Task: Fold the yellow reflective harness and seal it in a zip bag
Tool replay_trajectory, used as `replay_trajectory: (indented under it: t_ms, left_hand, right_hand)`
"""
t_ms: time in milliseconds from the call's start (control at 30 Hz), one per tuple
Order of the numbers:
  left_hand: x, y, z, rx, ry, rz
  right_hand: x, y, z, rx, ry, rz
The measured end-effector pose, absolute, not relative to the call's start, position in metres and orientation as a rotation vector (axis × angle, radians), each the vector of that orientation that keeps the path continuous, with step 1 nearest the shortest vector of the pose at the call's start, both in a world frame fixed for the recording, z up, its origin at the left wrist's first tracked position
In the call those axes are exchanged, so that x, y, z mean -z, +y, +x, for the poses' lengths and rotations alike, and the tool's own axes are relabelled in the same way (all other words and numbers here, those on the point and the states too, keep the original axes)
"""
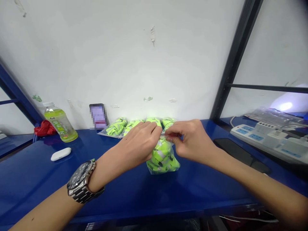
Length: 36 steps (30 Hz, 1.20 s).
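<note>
A clear plastic bag [163,157] with neon green and grey fabric inside hangs between my hands, just over the blue table [120,189]. My left hand [141,139], with a metal watch [83,181] on its wrist, is closed at the bag's top edge; its fingertips are mostly hidden behind the hand. Thumb and forefinger of my right hand [190,138] pinch the right part of the same top edge. Behind the hands, several similar bags of green fabric [116,126] lie in a row against the wall.
A phone [98,115] leans on the wall. To the left are a green drink bottle [61,123], a red cloth [45,128] and a white earbud case [61,154]. At right lie a dark phone [240,154] and a power strip [255,134] with chargers, near a black metal post [231,67].
</note>
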State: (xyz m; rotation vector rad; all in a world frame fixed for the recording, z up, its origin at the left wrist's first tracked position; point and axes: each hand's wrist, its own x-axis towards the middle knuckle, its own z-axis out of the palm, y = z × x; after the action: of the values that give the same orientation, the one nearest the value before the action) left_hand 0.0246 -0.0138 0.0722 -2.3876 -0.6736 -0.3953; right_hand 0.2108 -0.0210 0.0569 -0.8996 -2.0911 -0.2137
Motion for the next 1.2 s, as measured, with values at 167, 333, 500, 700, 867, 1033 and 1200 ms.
replay_trajectory:
  t_ms: [167, 333, 500, 700, 867, 1033, 1200]
  left_hand:
    - [-0.061, -0.009, 0.031, 0.559, -0.638, -2.272]
    - [-0.057, 0.000, 0.023, 0.645, -0.643, -2.340]
    - [-0.060, 0.002, 0.016, 0.667, -0.641, -2.429]
    - [-0.075, -0.012, 0.024, 0.548, -0.590, -2.553]
    - [-0.085, -0.020, 0.022, 0.450, -0.576, -2.646]
    - [-0.084, -0.023, 0.019, 0.341, -0.587, -2.592]
    - [-0.073, -0.018, 0.027, 0.418, -0.600, -2.411]
  right_hand:
    - [-0.058, -0.019, 0.206, 0.257, -2.025, -0.942]
    - [-0.057, -0.017, 0.212, 0.092, -2.020, -0.916]
    - [-0.054, -0.017, 0.225, -0.128, -2.034, -0.947]
    - [-0.056, -0.023, 0.219, 0.159, -2.038, -0.876]
    - [-0.056, -0.026, 0.213, 0.233, -2.083, -0.807]
    - [-0.056, -0.029, 0.211, 0.183, -2.128, -0.819]
    - [-0.054, -0.031, 0.204, 0.216, -2.146, -0.850]
